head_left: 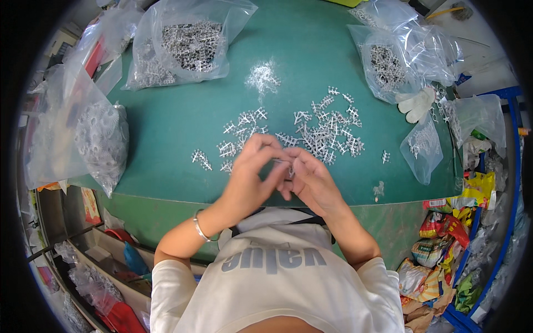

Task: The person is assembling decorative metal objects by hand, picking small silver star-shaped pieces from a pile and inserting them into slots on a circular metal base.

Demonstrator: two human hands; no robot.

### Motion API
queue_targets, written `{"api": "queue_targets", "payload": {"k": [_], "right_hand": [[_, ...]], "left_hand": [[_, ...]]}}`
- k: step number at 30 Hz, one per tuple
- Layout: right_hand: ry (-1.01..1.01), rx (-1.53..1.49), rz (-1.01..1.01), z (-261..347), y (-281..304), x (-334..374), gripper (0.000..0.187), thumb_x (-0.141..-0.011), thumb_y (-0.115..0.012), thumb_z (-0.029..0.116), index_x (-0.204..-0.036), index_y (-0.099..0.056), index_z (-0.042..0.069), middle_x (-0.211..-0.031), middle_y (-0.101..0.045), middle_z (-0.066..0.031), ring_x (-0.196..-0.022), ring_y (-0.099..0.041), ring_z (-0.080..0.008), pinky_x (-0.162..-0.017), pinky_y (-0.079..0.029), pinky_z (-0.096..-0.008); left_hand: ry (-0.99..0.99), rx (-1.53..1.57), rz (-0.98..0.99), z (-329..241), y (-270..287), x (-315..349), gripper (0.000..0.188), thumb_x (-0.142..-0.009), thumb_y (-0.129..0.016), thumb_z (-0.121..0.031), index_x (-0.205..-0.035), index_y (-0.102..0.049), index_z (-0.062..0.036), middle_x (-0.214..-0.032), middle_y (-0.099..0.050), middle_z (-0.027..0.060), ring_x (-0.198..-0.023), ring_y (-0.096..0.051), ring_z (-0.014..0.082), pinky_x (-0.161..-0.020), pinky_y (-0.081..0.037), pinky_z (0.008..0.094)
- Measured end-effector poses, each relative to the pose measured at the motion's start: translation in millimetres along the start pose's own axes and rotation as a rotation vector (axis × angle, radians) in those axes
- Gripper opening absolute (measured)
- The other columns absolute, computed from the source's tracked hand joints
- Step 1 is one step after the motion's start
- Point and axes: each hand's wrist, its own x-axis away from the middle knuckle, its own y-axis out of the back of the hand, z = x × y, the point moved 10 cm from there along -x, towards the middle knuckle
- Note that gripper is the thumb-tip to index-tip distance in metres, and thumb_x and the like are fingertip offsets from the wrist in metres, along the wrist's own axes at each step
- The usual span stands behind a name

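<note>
My left hand (251,171) and my right hand (315,185) meet over the near part of the green table (183,127), fingertips close together. Between them shows part of a small silvery metal piece (291,171), mostly covered by the fingers. My right fingers close round it. The left thumb and fingers are bent into a pinch, slightly blurred, and what they grip is hidden. Just beyond the hands lie many small branched silver metal pieces: a larger pile (327,133) on the right and a smaller group (244,125) on the left.
Clear plastic bags of metal parts stand at the far left (191,47), left edge (102,139) and far right (387,66). A white glove (416,104) lies by a small bag (423,144). Silvery crumbs (264,76) are scattered mid-table. One piece (385,157) lies apart at right.
</note>
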Motion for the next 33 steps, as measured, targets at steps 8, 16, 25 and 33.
{"api": "queue_targets", "payload": {"k": [8, 16, 25, 33], "right_hand": [[0.106, -0.153, -0.243, 56.7, 62.3, 21.1, 0.01, -0.089, -0.054, 0.015, -0.095, -0.054, 0.007, -0.078, -0.055, -0.0046, -0.064, -0.053, -0.0128, -0.046, -0.036, -0.0218], [0.299, 1.048, -0.341, 135.6, 57.1, -10.4, 0.013, -0.085, -0.062, 0.01, -0.094, -0.065, 0.001, -0.062, -0.049, 0.0021, -0.057, -0.045, -0.0073, -0.05, -0.036, -0.0229], [0.589, 1.746, -0.511, 234.0, 63.3, -131.6, 0.04, -0.081, -0.064, 0.022, -0.111, -0.052, -0.002, -0.068, -0.06, -0.0126, -0.065, -0.061, -0.0283, -0.061, -0.046, -0.0392], [0.461, 2.107, -0.767, 253.7, 92.5, -220.5, 0.038, -0.082, -0.063, 0.032, -0.097, -0.054, -0.002, -0.09, -0.063, -0.0243, -0.086, -0.062, -0.0403, -0.072, -0.05, -0.0477]], "left_hand": [[0.086, 0.049, 0.048, 24.8, -14.2, -24.5, 0.022, -0.077, -0.062, 0.003, -0.098, -0.059, -0.0013, -0.093, -0.054, 0.0101, -0.083, -0.054, 0.0217, -0.071, -0.044, 0.0298], [-0.105, -0.387, 0.136, 40.2, -55.4, -75.8, 0.025, -0.075, -0.068, -0.009, -0.098, -0.061, -0.0014, -0.093, -0.057, 0.0123, -0.09, -0.055, 0.0305, -0.078, -0.043, 0.0376], [-0.062, -0.225, 0.127, 52.2, -53.3, -95.4, 0.025, -0.073, -0.069, -0.005, -0.094, -0.056, -0.0008, -0.086, -0.058, 0.0125, -0.084, -0.058, 0.0295, -0.072, -0.046, 0.0362], [0.117, 0.06, 0.274, 78.8, -41.3, -142.2, 0.025, -0.076, -0.06, 0.002, -0.101, -0.059, 0.0006, -0.077, -0.06, 0.0067, -0.071, -0.057, 0.0143, -0.064, -0.046, 0.0268]]}}
